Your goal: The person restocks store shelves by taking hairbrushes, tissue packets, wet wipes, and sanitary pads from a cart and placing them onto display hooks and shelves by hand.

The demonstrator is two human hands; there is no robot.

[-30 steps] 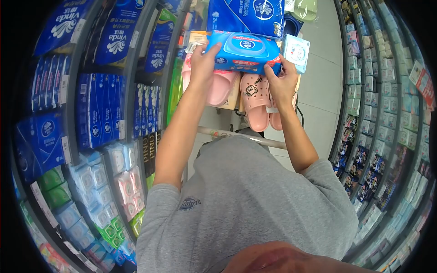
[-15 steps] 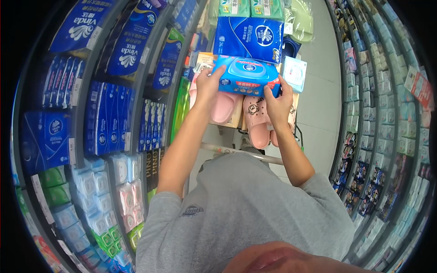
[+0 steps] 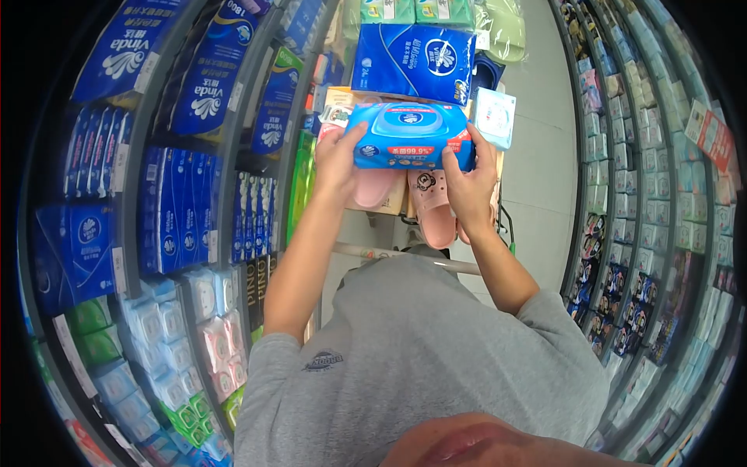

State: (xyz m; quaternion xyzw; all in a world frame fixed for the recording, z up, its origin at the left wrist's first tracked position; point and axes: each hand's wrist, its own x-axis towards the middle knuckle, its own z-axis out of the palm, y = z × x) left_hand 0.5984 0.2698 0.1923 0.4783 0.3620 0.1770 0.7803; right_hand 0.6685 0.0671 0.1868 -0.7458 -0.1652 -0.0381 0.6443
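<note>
Between my hands is a blue pack of wet wipes (image 3: 410, 136) with a lid on top and a red label on its front. My left hand (image 3: 340, 159) grips its left end, thumb over the front edge. At the right end my right hand (image 3: 472, 177) is closed on it, thumb against the front. The pack is held over a loaded shopping cart. Below it are pink slippers (image 3: 376, 188) and pink clogs (image 3: 436, 218), partly covered by the pack. Just beyond lies a large blue tissue pack (image 3: 412, 62). A white and light-blue box (image 3: 494, 118) sits beside my right hand.
The cart's handle bar (image 3: 373, 251) crosses in front of my body. Green packs (image 3: 443, 11) and pale green slippers (image 3: 502, 31) lie at the cart's far end. Shelves of blue tissue packs (image 3: 187, 206) stand close on the left, with more stocked shelves (image 3: 630, 194) on the right.
The wipes pack has moved slightly left and tilted, so more of its front shows. Both hands keep their hold. The whole view has shifted a little.
</note>
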